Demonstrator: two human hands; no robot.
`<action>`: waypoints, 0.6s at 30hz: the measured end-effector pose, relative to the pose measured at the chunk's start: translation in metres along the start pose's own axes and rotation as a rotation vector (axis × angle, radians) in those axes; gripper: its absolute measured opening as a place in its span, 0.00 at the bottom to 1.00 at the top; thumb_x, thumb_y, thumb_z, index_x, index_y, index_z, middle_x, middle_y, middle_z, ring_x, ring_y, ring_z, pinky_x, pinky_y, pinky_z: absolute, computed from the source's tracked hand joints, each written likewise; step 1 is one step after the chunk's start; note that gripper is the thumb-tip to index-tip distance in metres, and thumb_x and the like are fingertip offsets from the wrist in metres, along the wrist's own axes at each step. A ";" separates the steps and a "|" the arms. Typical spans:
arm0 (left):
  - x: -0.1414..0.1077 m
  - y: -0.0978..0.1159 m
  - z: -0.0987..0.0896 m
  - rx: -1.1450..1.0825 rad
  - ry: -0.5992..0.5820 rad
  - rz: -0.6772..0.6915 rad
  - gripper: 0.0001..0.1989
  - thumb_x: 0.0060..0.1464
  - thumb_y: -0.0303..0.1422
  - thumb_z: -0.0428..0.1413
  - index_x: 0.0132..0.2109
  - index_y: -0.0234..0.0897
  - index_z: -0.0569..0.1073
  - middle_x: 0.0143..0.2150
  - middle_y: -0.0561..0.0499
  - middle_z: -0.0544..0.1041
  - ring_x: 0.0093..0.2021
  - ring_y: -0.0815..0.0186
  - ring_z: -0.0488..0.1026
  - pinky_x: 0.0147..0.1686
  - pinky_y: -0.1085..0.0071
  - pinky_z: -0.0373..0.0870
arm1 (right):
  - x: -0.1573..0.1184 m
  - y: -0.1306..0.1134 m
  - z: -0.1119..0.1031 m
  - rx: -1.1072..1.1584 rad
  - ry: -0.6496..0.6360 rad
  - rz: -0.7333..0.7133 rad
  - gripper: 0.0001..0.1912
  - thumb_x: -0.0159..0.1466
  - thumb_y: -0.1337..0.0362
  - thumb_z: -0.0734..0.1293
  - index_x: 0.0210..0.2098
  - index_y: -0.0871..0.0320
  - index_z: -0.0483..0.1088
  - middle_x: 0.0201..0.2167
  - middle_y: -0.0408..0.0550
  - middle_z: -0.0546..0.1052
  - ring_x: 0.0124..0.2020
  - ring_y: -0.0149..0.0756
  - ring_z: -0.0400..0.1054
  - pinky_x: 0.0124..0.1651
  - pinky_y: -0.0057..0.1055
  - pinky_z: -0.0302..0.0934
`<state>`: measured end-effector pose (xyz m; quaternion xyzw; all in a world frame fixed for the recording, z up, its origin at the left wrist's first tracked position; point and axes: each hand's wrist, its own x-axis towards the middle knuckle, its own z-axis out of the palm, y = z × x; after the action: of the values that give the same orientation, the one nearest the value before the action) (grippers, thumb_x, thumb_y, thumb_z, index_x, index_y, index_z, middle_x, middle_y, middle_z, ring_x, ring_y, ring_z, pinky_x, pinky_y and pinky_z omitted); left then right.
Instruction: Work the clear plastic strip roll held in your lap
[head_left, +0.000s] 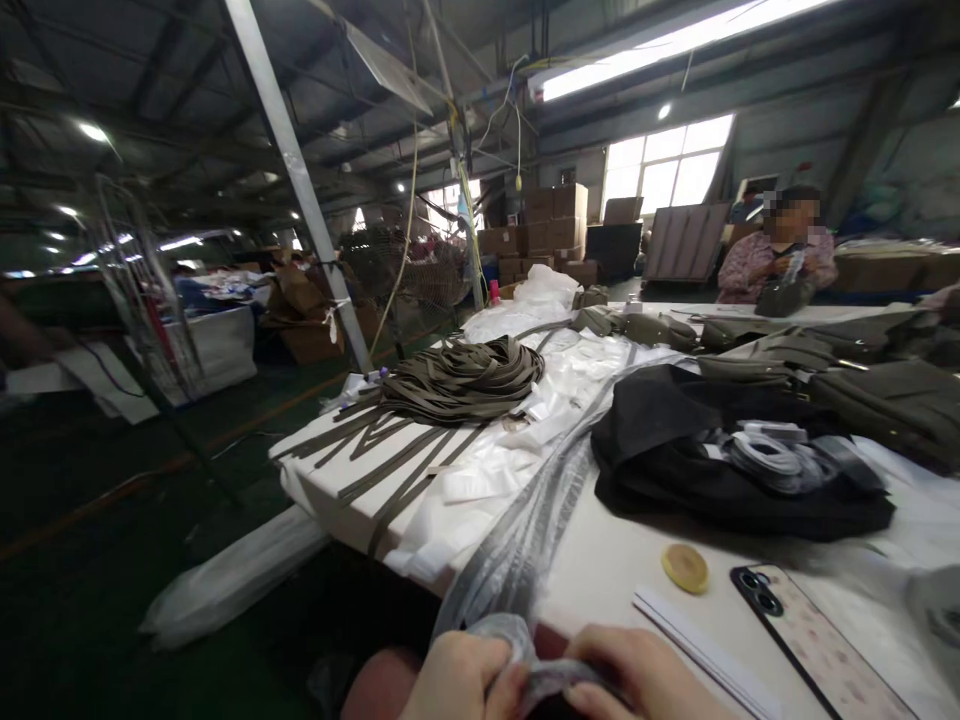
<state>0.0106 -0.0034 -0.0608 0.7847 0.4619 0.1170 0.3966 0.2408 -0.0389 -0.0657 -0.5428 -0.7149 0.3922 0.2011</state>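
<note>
At the bottom edge of the view, my left hand (459, 682) and my right hand (637, 678) both pinch the near end of a long clear plastic sleeve (517, 540). The sleeve runs away from me across the white table (607, 570) toward a coil of olive straps (465, 378). It looks grey and crumpled where my fingers bunch it. Both hands sit close together at the table's near edge.
A black bag (720, 470) with white cords lies to the right. A phone (814, 645), a yellow disc (685, 568) and white paper strips lie nearby. Olive bags (885, 400) pile at the far right. A person sits at the back right. A wire rack stands left on the dark floor.
</note>
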 end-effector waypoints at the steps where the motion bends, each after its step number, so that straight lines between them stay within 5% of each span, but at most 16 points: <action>1: 0.001 0.003 -0.004 -0.065 -0.079 -0.057 0.32 0.61 0.59 0.38 0.20 0.41 0.60 0.20 0.54 0.59 0.22 0.66 0.55 0.25 0.66 0.47 | 0.000 0.002 -0.003 -0.110 -0.002 0.017 0.12 0.66 0.54 0.65 0.37 0.54 0.76 0.35 0.47 0.82 0.38 0.44 0.74 0.40 0.34 0.61; 6: 0.004 -0.005 -0.004 -0.745 -0.305 -0.254 0.39 0.51 0.68 0.47 0.24 0.34 0.75 0.12 0.56 0.63 0.13 0.72 0.51 0.17 0.72 0.42 | 0.003 0.013 0.022 -0.167 -0.003 -0.021 0.23 0.71 0.49 0.56 0.33 0.56 0.74 0.32 0.50 0.81 0.33 0.41 0.73 0.35 0.33 0.57; 9: 0.001 -0.011 0.006 -1.115 -0.223 -0.314 0.36 0.49 0.64 0.55 0.23 0.30 0.76 0.08 0.60 0.57 0.09 0.76 0.49 0.13 0.74 0.39 | 0.010 0.016 0.046 0.126 0.031 -0.106 0.32 0.70 0.41 0.50 0.32 0.58 0.71 0.27 0.50 0.77 0.28 0.37 0.68 0.32 0.30 0.58; 12: 0.003 -0.009 0.014 -1.340 -0.178 -0.358 0.35 0.50 0.61 0.58 0.24 0.27 0.77 0.07 0.60 0.56 0.10 0.76 0.57 0.13 0.80 0.43 | 0.019 0.009 0.066 0.483 0.085 -0.220 0.37 0.67 0.34 0.47 0.39 0.59 0.70 0.32 0.53 0.77 0.34 0.41 0.71 0.38 0.33 0.65; 18: 0.012 -0.002 0.024 -1.594 -0.147 -0.319 0.32 0.45 0.59 0.64 0.31 0.28 0.78 0.13 0.62 0.61 0.13 0.78 0.55 0.20 0.80 0.61 | 0.025 -0.005 0.085 0.766 0.130 -0.218 0.29 0.65 0.36 0.55 0.35 0.56 0.68 0.31 0.51 0.78 0.35 0.44 0.74 0.44 0.38 0.67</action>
<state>0.0291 -0.0056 -0.0801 0.1976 0.3187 0.3007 0.8769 0.1685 -0.0452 -0.1173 -0.3733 -0.5564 0.5715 0.4739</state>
